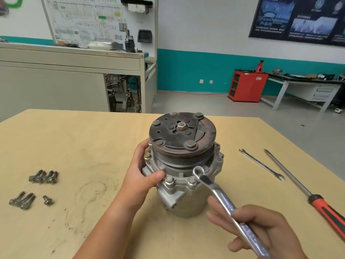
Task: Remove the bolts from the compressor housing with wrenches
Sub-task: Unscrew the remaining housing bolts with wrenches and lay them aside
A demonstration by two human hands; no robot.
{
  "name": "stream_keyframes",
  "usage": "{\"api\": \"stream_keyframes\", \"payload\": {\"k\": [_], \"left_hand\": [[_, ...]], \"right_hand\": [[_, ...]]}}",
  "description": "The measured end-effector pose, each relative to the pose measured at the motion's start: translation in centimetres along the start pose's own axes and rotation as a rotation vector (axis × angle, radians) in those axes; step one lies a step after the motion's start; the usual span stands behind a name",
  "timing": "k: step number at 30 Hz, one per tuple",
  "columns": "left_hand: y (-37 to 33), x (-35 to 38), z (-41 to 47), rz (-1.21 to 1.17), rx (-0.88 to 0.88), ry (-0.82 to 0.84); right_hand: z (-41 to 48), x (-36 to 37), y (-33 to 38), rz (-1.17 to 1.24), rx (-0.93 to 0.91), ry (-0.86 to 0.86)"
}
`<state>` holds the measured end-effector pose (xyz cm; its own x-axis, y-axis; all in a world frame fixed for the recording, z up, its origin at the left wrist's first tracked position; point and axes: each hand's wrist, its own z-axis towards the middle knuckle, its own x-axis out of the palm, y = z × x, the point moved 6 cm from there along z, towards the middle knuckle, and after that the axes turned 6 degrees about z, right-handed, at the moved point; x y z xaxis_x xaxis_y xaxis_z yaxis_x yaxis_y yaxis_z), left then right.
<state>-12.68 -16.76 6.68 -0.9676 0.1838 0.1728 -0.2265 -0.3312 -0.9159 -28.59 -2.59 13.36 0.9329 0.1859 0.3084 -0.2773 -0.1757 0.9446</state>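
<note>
At mid-table (74,146), the left hand (143,165) curls its fingers round the compressor (183,200) flange, thumb pressed on the front edge; the compressor stands upright, pulley on top. The right hand (261,230) wraps its fingers round the wrench (220,195), whose ring end hangs tilted just beside the right one of two front bolts (192,180), not seated on it. Loose bolts (43,177) lie in clusters far left. A spare wrench (261,164) and a screwdriver (306,191) lie to the right.
</note>
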Motion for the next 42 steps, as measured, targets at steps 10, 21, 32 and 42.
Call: {"api": "stream_keyframes", "payload": {"k": [10,21,32,42], "left_hand": [[0.0,0.1,-0.1,-0.005,0.009,-0.009],[-0.1,-0.1,-0.1,-0.004,0.045,-0.008],[-0.1,0.0,-0.2,-0.023,0.033,-0.01],[-0.1,0.1,-0.2,-0.025,0.025,0.04]], "right_hand": [[1.0,1.1,0.7,-0.036,0.001,0.096],[8.5,-5.2,7.2,-0.334,-0.506,-0.265],[3.6,-8.2,3.2,0.609,-0.591,0.215],[-0.4,-6.2,0.6,0.255,-0.622,-0.016]]}}
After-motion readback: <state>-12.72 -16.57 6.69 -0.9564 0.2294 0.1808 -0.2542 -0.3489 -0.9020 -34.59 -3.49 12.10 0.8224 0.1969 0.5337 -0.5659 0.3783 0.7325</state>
